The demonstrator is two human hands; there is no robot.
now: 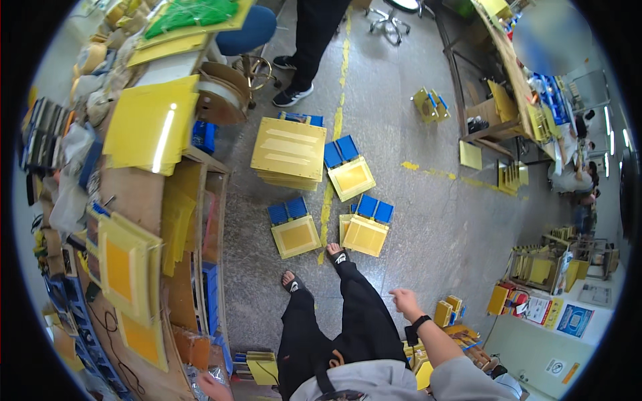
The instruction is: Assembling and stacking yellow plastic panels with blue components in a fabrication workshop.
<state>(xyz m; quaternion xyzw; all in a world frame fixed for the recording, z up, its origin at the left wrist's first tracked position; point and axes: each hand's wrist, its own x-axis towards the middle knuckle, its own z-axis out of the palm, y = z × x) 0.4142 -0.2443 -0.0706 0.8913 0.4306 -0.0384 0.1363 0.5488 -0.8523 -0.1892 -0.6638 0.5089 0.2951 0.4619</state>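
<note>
The right hand (403, 299) is hanging loosely open, gripping nothing; the left hand (210, 385), mostly out of frame, I cannot tell. The nearest yellow board stack (364, 234) is lying on the floor at eleven o'clock of the right hand. It looks stiff, flat and weighty, best gripped by opposite edges.

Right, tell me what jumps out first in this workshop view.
Stacks of yellow boards with blue trays lie on the grey floor just ahead of the person's sandalled feet. The right hand hangs empty by the hip; the left hand barely shows beside the cluttered workbench.
</note>
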